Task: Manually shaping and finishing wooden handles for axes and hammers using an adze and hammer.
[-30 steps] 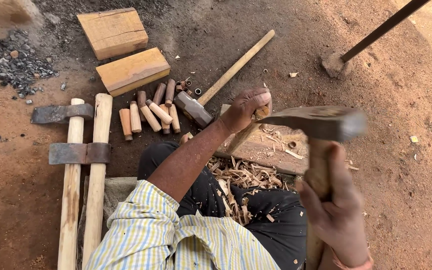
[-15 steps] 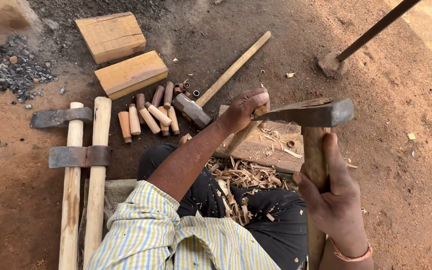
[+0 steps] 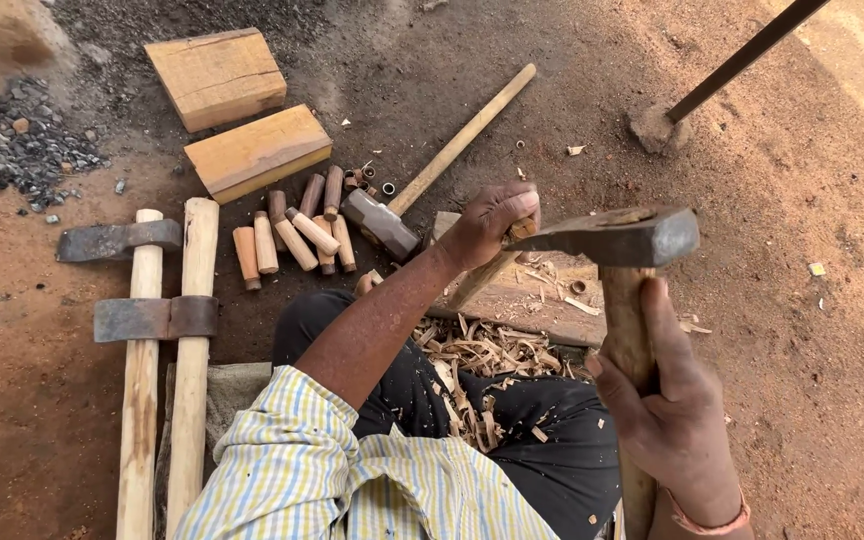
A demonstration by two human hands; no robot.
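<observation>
1. The right hand point(image 3: 674, 420) has its fingers wrapped tight around the pale wooden handle of a grey steel-headed adze point(image 3: 620, 238), head raised.
2. Just left of that head, the left hand point(image 3: 489, 222) is clenched on a slim tilted wooden stick point(image 3: 480, 281), whose lower end rests on a flat wooden work block point(image 3: 537, 305).
3. Curled wood shavings point(image 3: 480, 352) lie just below the block.
4. Short wooden pegs point(image 3: 297, 235) lie left of the block.
</observation>
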